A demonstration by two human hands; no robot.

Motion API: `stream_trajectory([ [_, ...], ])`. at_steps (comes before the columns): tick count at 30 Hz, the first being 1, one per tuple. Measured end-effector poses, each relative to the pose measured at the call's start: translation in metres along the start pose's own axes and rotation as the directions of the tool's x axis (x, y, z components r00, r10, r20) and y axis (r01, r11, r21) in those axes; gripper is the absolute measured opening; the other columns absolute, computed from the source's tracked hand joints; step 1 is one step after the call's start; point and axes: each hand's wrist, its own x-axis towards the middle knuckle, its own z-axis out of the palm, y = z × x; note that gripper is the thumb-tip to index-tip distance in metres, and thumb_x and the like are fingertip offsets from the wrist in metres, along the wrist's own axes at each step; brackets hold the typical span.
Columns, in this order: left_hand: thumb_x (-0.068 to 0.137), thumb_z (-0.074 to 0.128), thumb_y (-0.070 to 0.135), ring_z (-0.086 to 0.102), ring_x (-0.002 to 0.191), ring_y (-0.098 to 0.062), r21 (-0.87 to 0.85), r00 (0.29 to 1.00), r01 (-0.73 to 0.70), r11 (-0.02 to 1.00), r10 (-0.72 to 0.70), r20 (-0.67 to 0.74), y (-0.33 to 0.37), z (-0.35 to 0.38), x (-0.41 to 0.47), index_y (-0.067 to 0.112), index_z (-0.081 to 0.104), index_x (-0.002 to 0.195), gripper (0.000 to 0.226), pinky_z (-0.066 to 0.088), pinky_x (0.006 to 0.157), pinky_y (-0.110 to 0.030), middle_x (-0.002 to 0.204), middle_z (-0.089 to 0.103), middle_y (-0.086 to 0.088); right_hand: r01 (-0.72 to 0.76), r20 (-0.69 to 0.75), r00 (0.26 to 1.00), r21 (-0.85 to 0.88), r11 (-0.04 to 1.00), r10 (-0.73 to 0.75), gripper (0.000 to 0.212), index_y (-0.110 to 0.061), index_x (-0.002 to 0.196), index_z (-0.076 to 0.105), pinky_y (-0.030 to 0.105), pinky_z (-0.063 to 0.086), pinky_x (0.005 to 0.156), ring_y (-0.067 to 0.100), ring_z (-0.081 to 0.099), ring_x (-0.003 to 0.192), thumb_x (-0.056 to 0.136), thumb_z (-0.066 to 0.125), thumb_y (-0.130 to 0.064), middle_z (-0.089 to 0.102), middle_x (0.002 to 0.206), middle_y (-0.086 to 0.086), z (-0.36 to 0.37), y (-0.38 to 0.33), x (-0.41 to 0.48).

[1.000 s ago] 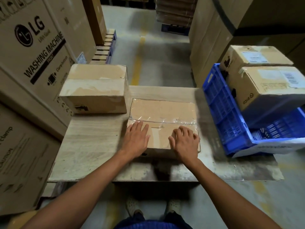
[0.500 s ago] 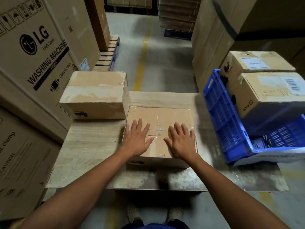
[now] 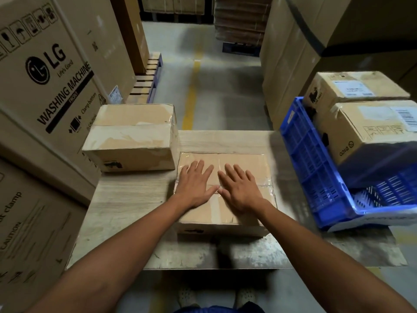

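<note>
A flat cardboard box (image 3: pixel 252 163) sealed with clear tape lies in the middle of a worn wooden table (image 3: pixel 126 206). My left hand (image 3: pixel 195 186) presses flat on the box's top, fingers straight and spread. My right hand (image 3: pixel 240 190) lies flat beside it on the same top, fingers spread, the two thumbs nearly touching. Neither hand holds anything.
A taller taped box (image 3: pixel 130 136) stands on the table's back left, against the flat box. A blue plastic crate (image 3: pixel 316 168) tilts at the right with two cartons (image 3: pixel 365 127) in it. Large washing machine cartons (image 3: pixel 49 82) wall the left; stacked cartons stand right. An aisle runs ahead.
Both hands slid forward along the top of the flat box and came closer together, fingers spreading. The box sits nearer the taller box than before.
</note>
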Motion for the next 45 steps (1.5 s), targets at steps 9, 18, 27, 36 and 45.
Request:
stream_trajectory([
  [9,0.102,0.024,0.058,-0.009,0.154,-0.025,-0.078,0.999,0.044,0.996,-0.043,0.022,0.018,0.010,0.023,0.024,0.008,0.160,0.069,-0.002,0.123,-0.054,0.168,-0.004,-0.008,-0.315,-0.056,0.947,0.033,0.949,0.316,0.100,-0.021,0.161,0.008,0.063,0.006,0.119,0.032,-0.002,0.156,0.087,0.017,-0.088,-0.002,0.169,0.013,-0.002,0.019,-0.003],
  [18,0.097,0.028,0.069,-0.019,0.152,-0.022,-0.126,0.985,-0.043,0.991,0.063,0.162,0.001,-0.001,0.024,0.029,-0.005,0.160,0.081,-0.010,0.122,-0.049,0.166,-0.019,-0.005,-0.226,0.126,0.967,0.038,0.973,0.220,0.099,-0.023,0.161,-0.005,0.063,0.001,0.122,0.031,-0.014,0.154,0.089,0.027,-0.083,-0.016,0.167,0.012,-0.019,0.035,-0.002],
  [27,0.105,0.022,0.054,-0.003,0.155,-0.021,-0.063,0.997,0.065,0.996,-0.067,-0.027,-0.007,0.010,-0.021,0.024,0.013,0.159,0.063,-0.002,0.124,-0.045,0.168,0.000,-0.005,-0.362,-0.128,0.921,0.064,0.930,0.367,0.056,-0.024,0.153,0.031,0.060,0.009,0.120,0.030,0.010,0.155,0.106,0.025,-0.053,0.018,0.166,0.012,0.013,0.014,-0.041],
  [36,0.096,0.020,0.070,-0.021,0.152,-0.022,-0.110,0.984,-0.088,0.990,0.104,0.143,-0.006,0.014,-0.041,0.030,-0.004,0.160,0.078,-0.009,0.122,-0.053,0.166,-0.020,-0.005,-0.202,-0.083,0.975,0.048,0.978,0.206,0.083,-0.027,0.159,0.023,0.061,0.010,0.120,0.035,0.006,0.155,0.094,0.004,-0.074,0.013,0.167,0.019,0.027,-0.037,-0.044],
  [45,0.080,0.058,0.075,-0.013,0.153,-0.029,-0.390,0.964,0.251,0.886,-0.263,0.022,-0.005,0.001,-0.030,0.025,0.012,0.159,0.105,-0.004,0.120,-0.055,0.167,-0.009,-0.008,-0.293,-0.129,0.947,0.039,0.955,0.295,0.074,-0.034,0.130,0.046,0.061,0.028,0.106,0.039,0.028,0.139,0.082,0.032,-0.089,0.030,0.149,0.013,-0.002,-0.012,-0.040],
])
